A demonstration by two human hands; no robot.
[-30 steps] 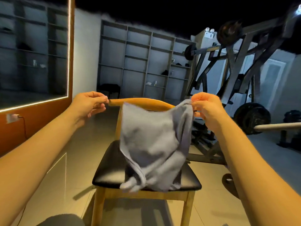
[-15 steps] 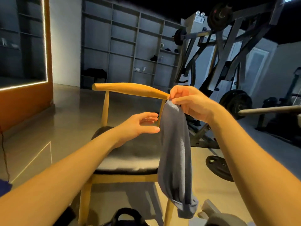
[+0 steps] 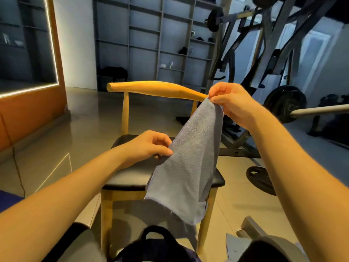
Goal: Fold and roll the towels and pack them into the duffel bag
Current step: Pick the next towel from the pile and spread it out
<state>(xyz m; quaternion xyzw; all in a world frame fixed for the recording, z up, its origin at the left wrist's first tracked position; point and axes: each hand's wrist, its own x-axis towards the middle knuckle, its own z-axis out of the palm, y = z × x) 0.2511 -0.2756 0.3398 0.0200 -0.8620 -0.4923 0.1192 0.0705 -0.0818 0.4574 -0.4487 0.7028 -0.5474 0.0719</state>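
Early going, by the look of things. Soft grey terry-cloth towel (image 3: 187, 167) hanging in the air over the near right part of a pale wooden chair with a black padded seat (image 3: 130, 174), opened out in a single loose drape, its lowest corner dangling below the seat's front edge. Top corner pinched between thumb and fingers of the right hand (image 3: 232, 104), raised beside the far right end of the chair's curved backrest. Left edge, partway down, nipped by the curled fingers and thumb of the left hand (image 3: 149, 146), lower and further left, above the seat. Dark fabric duffel bag (image 3: 156, 248) with a looped carry handle on the floor at the near edge, just in front of the chair; inside hidden, so no telling whether anything is packed. No fold or roll visible yet. Left to do, seemingly: square up the cloth, fold, roll, stow in the bag.
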